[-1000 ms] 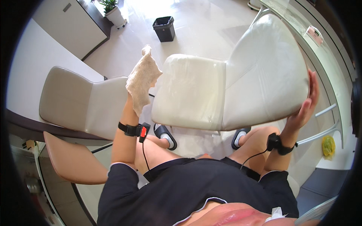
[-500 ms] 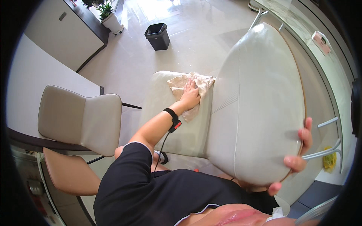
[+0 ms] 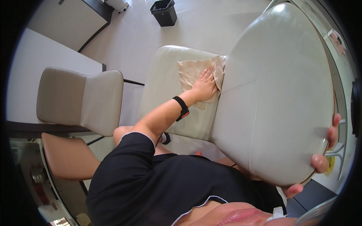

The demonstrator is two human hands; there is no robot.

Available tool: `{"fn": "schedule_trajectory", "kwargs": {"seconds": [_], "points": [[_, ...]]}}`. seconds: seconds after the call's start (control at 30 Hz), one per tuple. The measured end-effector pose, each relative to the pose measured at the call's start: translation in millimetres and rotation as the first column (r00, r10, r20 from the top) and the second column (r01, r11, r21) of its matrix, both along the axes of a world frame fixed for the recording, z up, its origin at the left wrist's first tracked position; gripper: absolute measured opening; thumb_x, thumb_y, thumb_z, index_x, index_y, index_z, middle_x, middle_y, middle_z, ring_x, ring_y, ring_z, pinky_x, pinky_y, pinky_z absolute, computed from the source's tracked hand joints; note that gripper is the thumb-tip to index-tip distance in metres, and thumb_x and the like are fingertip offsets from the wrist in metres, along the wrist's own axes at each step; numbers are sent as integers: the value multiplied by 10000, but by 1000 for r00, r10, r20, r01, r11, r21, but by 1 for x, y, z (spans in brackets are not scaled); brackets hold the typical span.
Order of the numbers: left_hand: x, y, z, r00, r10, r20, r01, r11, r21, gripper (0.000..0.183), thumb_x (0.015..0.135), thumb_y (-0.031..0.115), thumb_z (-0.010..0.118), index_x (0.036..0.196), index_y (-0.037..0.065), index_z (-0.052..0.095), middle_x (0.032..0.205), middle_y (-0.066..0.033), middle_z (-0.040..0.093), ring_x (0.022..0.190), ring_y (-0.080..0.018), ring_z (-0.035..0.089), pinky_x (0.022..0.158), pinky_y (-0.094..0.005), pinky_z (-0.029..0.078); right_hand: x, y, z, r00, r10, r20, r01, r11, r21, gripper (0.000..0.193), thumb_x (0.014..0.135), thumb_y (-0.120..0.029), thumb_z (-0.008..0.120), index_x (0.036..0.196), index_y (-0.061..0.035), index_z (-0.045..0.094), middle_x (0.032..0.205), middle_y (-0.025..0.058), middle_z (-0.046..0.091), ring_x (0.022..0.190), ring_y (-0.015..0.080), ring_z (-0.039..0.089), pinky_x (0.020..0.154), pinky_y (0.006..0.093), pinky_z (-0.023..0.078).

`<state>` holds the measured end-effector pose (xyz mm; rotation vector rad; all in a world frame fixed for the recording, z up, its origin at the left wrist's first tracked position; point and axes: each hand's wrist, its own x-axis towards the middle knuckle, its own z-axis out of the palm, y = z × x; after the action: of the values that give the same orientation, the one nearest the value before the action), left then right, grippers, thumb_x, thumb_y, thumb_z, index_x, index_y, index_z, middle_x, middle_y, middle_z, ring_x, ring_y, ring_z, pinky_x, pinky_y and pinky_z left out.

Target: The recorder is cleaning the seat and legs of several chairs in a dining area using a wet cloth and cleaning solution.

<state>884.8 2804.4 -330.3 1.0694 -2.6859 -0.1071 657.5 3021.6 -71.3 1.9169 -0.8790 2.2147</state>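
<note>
A chair with a pale cream leather-like cover stands in front of me, its seat at the middle and its tall backrest on the right. On the seat lies a beige cloth, partly folded beside the backrest. My left hand rests flat on this cloth, fingers stretched out, with a black band around the wrist. At the backrest's outer edge, the fingertips of my right hand curl over the rim and grip it. The rest of that hand is hidden behind the backrest.
Left of the seat are a grey-beige chair and a tan chair, beside a white table. A black bin stands on the floor beyond. A counter with a pink box runs along the right.
The view has shifted, so the chair appears larger and the bin higher up. My left hand has moved slightly toward the backrest, and the cloth lies flatter. My right hand keeps its grip.
</note>
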Motion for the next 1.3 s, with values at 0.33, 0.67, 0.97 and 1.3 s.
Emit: {"fn": "schedule_trajectory", "kwargs": {"seconds": [0.33,0.67,0.97,1.3], "points": [[26,62,89,993,-76,-90,93,976,198,577,965,226,466,1512,51,405,1565,-174,385,1488,-355,290,1218,-447,251,-27,-185,84,994,107,22,-107,994,-23,563,903,-560,279,1185,-162,561,1442,312,452,1372,461,428,1061,634,434],[68,58,234,144,898,-416,843,110,527,621,1088,464,335,1555,56,299,1582,-121,363,1414,-289,414,1210,-448,294,-8,-186,115,993,115,9,-115,983,144,442,889,-433,398,1129,-85,525,1411,250,478,1440,466,314,1164,618,243],[259,62,489,56,566,-823,521,687,507,665,1052,531,367,1542,83,334,1589,-140,367,1448,-342,373,1201,-528,299,-43,-160,120,966,192,-173,-141,952,270,358,894,-365,535,1122,-90,556,1422,201,487,1471,434,280,1195,574,188],[236,-77,564,736,246,-630,138,858,495,550,1070,479,386,1354,29,529,1242,-110,652,1128,-196,640,994,-369,524,-44,-162,122,982,103,-158,-56,959,276,360,907,-333,469,1143,-70,538,1429,217,480,1467,448,286,1194,578,200]]}}
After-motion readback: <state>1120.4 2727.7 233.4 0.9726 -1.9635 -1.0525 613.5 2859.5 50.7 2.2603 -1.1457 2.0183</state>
